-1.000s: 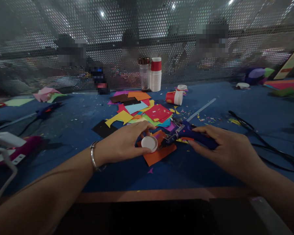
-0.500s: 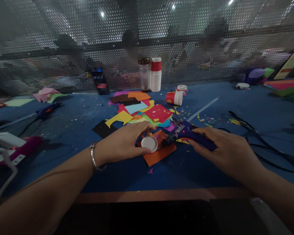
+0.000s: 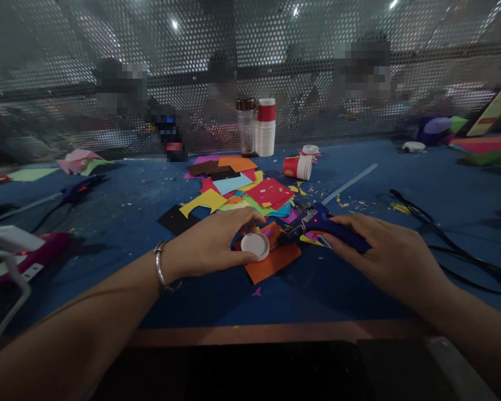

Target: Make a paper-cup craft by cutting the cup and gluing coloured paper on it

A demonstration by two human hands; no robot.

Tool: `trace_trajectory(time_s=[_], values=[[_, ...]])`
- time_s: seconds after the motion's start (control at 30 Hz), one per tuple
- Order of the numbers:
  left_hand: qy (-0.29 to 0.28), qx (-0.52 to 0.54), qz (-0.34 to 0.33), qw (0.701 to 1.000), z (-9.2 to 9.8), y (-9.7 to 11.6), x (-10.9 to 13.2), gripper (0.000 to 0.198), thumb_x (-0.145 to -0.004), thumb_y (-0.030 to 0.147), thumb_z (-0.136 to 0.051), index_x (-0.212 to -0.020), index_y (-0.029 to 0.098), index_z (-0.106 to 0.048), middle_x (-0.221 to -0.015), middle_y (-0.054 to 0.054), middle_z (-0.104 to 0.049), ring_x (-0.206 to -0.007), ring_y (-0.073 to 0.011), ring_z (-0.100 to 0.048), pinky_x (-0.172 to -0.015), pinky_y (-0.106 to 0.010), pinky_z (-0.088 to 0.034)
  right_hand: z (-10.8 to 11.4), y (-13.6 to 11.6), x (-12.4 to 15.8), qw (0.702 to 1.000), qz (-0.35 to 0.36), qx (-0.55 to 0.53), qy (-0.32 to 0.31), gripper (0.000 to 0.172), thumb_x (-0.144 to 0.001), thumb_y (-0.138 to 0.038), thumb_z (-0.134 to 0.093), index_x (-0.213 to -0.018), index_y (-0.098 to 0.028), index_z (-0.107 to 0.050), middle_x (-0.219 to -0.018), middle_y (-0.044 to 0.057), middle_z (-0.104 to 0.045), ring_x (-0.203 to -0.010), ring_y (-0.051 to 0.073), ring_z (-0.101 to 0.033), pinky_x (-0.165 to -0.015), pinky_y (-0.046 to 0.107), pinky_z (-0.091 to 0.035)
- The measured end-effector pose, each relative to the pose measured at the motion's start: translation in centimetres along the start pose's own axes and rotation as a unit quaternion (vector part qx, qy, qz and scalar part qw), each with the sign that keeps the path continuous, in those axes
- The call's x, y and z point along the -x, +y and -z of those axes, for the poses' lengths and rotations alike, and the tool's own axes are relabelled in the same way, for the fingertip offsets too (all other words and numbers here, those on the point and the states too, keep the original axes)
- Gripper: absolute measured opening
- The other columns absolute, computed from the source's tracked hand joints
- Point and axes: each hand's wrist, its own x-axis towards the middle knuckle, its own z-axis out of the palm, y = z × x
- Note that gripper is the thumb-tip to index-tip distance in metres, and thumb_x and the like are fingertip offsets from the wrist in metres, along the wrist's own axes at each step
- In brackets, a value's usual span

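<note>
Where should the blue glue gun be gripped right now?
By its rear handle, coming from the right, as the right hand does: the glue gun points its nozzle left at the white cap under the left hand, red light on.

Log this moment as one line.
left hand: grips white cup over orange paper | right hand: holds blue glue gun, nozzle near cup

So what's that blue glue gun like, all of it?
The glue gun is dark blue plastic with a black nozzle, a tiny red light on its side and a clear glue stick poking out behind. The right hand grips it low over orange paper, nozzle by the white round piece the left hand holds.
</note>
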Motion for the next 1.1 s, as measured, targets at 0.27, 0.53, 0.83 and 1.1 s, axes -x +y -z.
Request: trace_trajectory(time_s=[0.27,0.53,0.83,1.1], values=[[0.002,-0.004,0.007,1.000,-0.04,0.04,-0.02,0.048,-0.079,0.037,-0.072,-0.121,0.021,-0.056,-0.114,-0.005,-0.067,-0.101,-0.0230,-0.064,-0.086,-0.033,-0.049,-0.35,0.12,-0.20,1.000,0.009,0.006,0.021,0.051,-0.097,-0.053,-0.042,-0.098,-0.012,-0.071,-0.083,0.013,-0.077,-0.070,0.029,-0.075,-0.059,0.038,-0.056],[0.006,-0.008,-0.002,1.000,-0.13,-0.14,0.03,0.048,-0.079,0.037,-0.073,-0.121,0.021,-0.056,-0.114,-0.005,-0.068,-0.101,-0.0225,-0.064,-0.085,-0.033,-0.049,-0.56,-0.12,-0.54,0.999,-0.038,-0.001,0.003,0.043,-0.093,-0.053,-0.050,-0.098,-0.016,-0.071,-0.082,0.009,-0.077,-0.068,0.028,-0.074,-0.058,0.037,-0.053],[0.003,-0.003,-0.002,1.000,-0.12,-0.18,0.05,0.048,-0.078,0.038,-0.074,-0.121,0.021,-0.057,-0.113,-0.005,-0.068,-0.100,-0.0225,-0.065,-0.084,-0.033,-0.048,-0.92,-0.25,-0.60,0.998,-0.066,-0.005,-0.008,0.047,-0.093,-0.057,-0.047,-0.097,-0.017,-0.071,-0.082,0.009,-0.076,-0.069,0.026,-0.072,-0.060,0.037,-0.051],[0.006,-0.010,-0.006,1.000,-0.12,-0.26,0.00,0.046,-0.078,0.037,-0.074,-0.118,0.021,-0.058,-0.111,-0.005,-0.068,-0.098,-0.0223,-0.064,-0.083,-0.033,-0.048,-0.74,-0.26,-0.40,0.997,-0.082,-0.012,-0.006,0.040,-0.091,-0.054,-0.052,-0.097,-0.019,-0.070,-0.081,0.007,-0.076,-0.064,0.024,-0.071,-0.058,0.034,-0.050]])
